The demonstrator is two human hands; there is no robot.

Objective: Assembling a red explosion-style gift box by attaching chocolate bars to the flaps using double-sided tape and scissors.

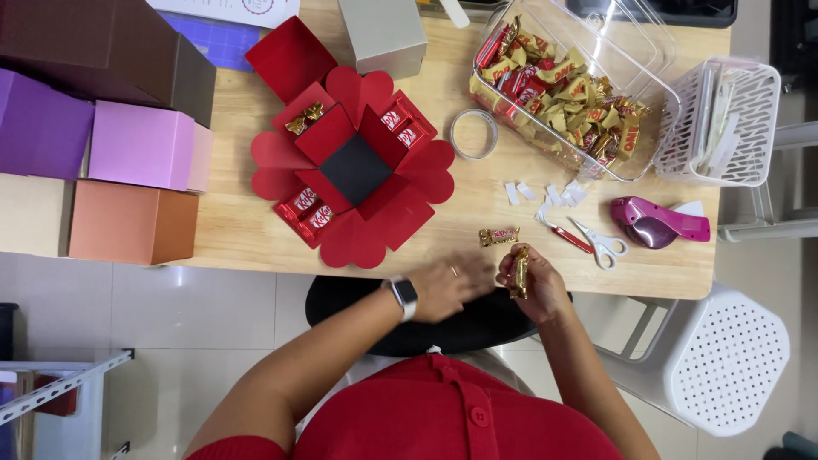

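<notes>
At the far left of the pale wooden desk stand plain card boxes: a brown one, a purple one, a pink one and a copper-orange one. Next lies the red paper box unfolded flat, with heart-shaped flaps and a black square centre; small red-wrapped chocolate bars sit on its panels. Near the desk's front edge, the left hand, with a watch on its wrist, is blurred, fingers extended and holding nothing that can be seen. Just above it a gold-wrapped chocolate lies on the desk. The right hand is closed around another gold-wrapped chocolate bar held upright. Farther right are a ring of clear tape, a clear plastic tub of gold and red sweets, red-handled scissors, a magenta tape dispenser and a white slotted basket.
</notes>
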